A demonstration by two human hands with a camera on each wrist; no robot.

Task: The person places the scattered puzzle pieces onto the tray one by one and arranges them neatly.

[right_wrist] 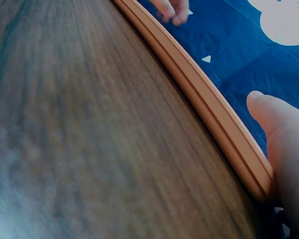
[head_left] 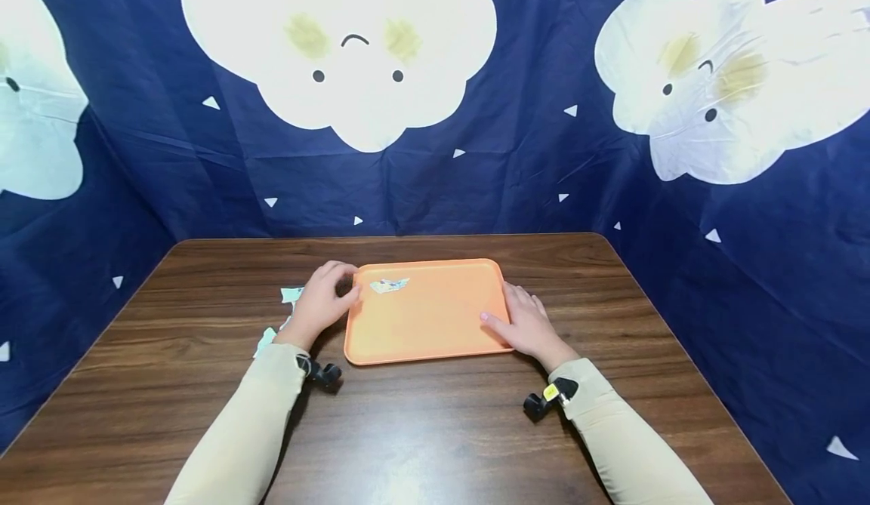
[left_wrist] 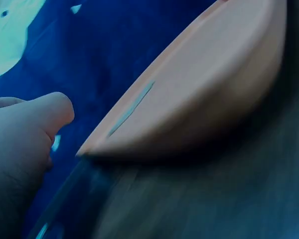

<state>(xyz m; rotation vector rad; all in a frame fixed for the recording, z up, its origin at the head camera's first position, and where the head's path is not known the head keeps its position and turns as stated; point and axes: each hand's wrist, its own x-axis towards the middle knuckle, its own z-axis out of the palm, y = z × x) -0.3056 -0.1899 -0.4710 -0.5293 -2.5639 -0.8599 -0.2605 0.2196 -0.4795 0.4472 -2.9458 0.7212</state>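
Observation:
An orange tray [head_left: 428, 324] lies on the wooden table. Near its upper left corner is a small, colourful, irregular flat piece [head_left: 390, 285]. My left hand [head_left: 319, 300] is by the tray's left edge, fingers bent and thumb apart from them. In the left wrist view, a gap separates its thumb from the tray, and nothing shows between its fingers. My right hand [head_left: 532, 325] holds the tray's right edge, thumb over the rim and fingers along the outside. Pale blue-green pieces [head_left: 266, 340] lie to the left, partly covered by the left hand.
The brown wooden table [head_left: 421, 429] extends around the tray. A dark blue cloth [head_left: 530, 173] with white clouds hangs behind and at both sides. Small black cameras are strapped to both wrists.

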